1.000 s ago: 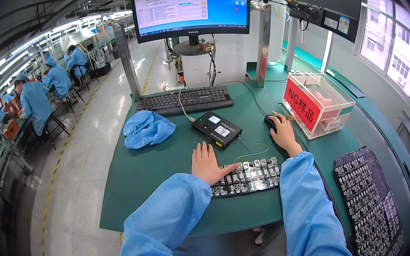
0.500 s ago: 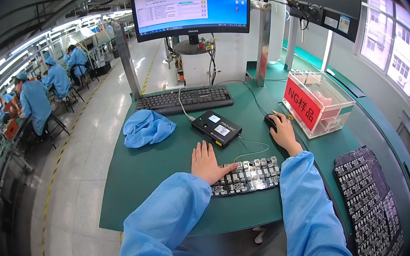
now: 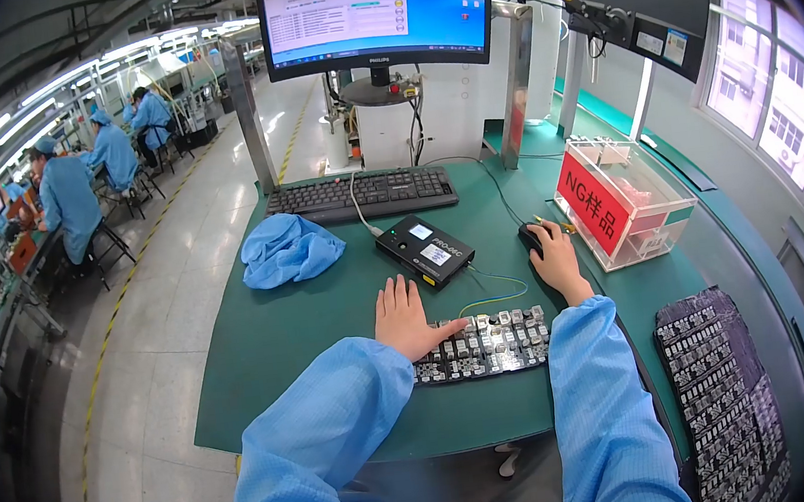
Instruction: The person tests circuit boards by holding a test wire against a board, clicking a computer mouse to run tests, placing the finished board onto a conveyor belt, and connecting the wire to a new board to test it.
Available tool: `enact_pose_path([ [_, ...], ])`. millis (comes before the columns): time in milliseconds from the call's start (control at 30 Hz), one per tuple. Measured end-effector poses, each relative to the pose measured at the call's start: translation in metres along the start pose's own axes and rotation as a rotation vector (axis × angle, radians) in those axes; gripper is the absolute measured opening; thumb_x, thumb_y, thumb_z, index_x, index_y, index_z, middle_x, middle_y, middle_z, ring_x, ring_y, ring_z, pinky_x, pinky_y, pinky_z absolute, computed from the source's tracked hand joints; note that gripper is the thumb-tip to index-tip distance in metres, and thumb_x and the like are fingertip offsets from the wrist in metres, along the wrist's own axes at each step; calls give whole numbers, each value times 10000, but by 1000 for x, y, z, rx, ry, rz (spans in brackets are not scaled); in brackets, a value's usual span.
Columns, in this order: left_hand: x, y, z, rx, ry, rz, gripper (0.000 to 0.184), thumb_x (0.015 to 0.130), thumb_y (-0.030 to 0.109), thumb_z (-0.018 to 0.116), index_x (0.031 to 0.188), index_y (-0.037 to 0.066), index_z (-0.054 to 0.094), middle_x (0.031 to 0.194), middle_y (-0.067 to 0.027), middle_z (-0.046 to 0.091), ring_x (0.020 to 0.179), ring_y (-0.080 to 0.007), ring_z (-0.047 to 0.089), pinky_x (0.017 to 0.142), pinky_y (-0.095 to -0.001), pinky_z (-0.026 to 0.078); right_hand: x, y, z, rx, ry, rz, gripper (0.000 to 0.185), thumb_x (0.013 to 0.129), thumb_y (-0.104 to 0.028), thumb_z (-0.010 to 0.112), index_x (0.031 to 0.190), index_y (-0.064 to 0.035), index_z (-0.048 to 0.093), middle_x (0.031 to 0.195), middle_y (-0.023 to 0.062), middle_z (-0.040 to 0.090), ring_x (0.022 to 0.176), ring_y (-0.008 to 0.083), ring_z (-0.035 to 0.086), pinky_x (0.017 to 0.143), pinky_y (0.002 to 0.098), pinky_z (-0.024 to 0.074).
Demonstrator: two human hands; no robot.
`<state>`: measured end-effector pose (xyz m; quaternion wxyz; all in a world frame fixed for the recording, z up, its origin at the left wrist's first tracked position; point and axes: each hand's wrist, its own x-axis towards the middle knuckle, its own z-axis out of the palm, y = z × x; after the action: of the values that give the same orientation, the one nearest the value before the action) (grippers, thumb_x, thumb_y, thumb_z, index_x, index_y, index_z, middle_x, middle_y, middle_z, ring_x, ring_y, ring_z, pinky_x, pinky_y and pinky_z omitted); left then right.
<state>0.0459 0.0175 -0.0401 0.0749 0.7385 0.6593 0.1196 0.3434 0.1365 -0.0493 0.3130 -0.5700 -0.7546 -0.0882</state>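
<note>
My left hand lies flat on the green mat, fingers spread, its thumb reaching over the edge of a tray of small electronic modules. Under my right hand is a black computer mouse, with the fingers curved over it. Just beyond my left hand sits a black box marked PRO-06C, with a small lit screen. A thin yellow-green wire runs from the box toward the modules. The monitor at the top shows a program window beside a blue desktop.
A keyboard lies below the monitor, near a crumpled blue cloth. To the right stands a clear box with a red label. A second tray of modules lies lower right. Co-workers sit along a bench at left.
</note>
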Motion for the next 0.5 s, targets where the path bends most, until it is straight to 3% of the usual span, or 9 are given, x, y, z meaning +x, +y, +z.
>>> enact_pose_path([
  [500, 1, -1, 3, 11, 18, 6, 1215, 706, 873, 405, 1436, -82, 234, 1529, -237, 162, 1440, -359, 74, 1166, -441, 80, 0, -1, 0, 14, 4, 8, 487, 768, -94, 628, 1246, -132, 540, 1285, 158, 476, 1051, 390, 528, 927, 444, 450],
])
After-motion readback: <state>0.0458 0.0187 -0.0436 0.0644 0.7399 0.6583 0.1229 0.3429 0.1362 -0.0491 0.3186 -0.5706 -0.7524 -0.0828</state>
